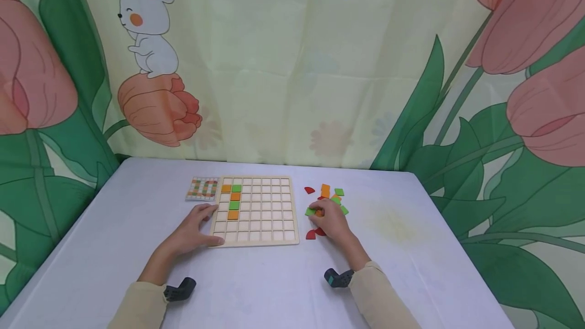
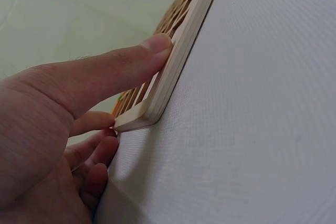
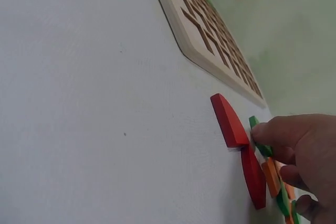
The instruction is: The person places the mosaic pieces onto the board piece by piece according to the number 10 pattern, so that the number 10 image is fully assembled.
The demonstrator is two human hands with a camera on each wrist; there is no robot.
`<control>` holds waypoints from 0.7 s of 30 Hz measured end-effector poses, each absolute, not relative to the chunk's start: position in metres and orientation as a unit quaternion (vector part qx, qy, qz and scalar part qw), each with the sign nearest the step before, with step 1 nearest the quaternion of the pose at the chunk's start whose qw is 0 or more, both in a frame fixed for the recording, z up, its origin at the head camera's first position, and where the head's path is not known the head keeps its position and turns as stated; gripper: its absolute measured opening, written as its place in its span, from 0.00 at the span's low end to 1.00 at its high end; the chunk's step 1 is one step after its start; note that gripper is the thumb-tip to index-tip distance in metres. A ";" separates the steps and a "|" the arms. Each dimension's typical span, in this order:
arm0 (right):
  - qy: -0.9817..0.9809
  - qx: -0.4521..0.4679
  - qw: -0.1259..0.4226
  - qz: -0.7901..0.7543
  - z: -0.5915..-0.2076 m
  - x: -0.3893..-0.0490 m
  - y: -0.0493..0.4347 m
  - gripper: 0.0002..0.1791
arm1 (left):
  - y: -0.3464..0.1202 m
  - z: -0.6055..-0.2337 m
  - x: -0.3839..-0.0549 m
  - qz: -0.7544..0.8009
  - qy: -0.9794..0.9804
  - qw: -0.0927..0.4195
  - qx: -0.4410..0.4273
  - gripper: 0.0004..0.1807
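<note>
A wooden grid board [image 1: 262, 225] lies on the table, with orange and green square tiles in its left columns. My left hand [image 1: 194, 230] is at the board's front left corner. In the left wrist view its thumb [image 2: 157, 43] lies straight on the board's rim [image 2: 163, 90], and a fingertip touches the side. My right hand [image 1: 331, 220] is over the loose pieces right of the board. In the right wrist view its thumb and fingers pinch a green tile [image 3: 261, 140]. Close by lie red quarter-round pieces [image 3: 228, 121] and an orange tile [image 3: 271, 177].
A small pattern card [image 1: 202, 188] lies against the board's upper left side. Behind the hand are an orange piece [image 1: 325, 190], a green tile [image 1: 339, 192] and a red piece [image 1: 309, 190]. A printed curtain [image 1: 283, 65] hangs behind the table's far edge.
</note>
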State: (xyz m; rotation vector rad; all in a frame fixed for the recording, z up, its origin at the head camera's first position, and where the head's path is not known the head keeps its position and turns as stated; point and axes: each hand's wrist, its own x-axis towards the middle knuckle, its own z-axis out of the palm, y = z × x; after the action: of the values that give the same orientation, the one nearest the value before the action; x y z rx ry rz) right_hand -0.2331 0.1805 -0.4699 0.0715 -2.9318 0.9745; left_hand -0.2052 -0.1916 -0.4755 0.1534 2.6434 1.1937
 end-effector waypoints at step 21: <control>-0.908 0.161 0.036 0.386 -0.460 -0.230 0.115 0.08 | -0.192 -0.476 -0.207 0.399 0.908 0.114 0.060 0.58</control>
State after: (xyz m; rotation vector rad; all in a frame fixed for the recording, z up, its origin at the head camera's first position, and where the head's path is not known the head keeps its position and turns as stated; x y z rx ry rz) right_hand -0.2302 0.1146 -0.4603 0.4947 -2.7883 1.1866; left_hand -0.2070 -0.1917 -0.4755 0.1758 2.6627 1.1689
